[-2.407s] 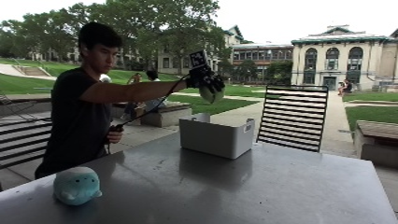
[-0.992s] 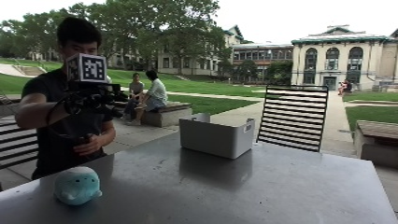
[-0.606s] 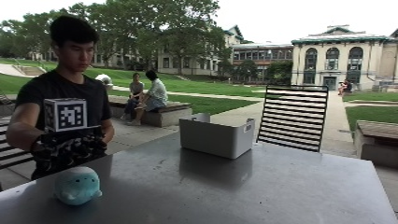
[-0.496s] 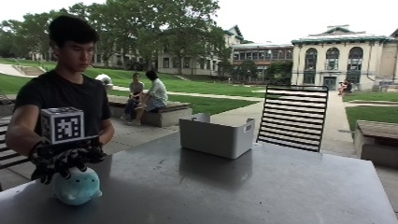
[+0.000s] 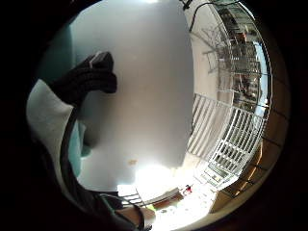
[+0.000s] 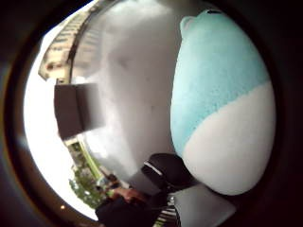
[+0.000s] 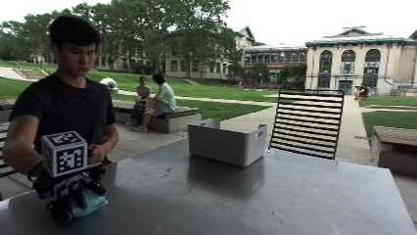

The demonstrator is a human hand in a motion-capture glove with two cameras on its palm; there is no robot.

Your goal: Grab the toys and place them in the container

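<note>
One plush toy (teal and white) on bench, gloved right hand curled over it; one grey container.

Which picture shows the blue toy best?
The thumb side palm view: the toy fills much of it, showing its blue top and white underside. In the outside view the gloved hand covers most of the toy. The little finger side palm view shows only a teal sliver beside the glove.

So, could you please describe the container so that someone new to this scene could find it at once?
Start at the grey table and look to its far edge, before the black slatted chair. The container stands there: a pale grey, open-topped rectangular bin, the only box on the table, far from the blue toy.
</note>
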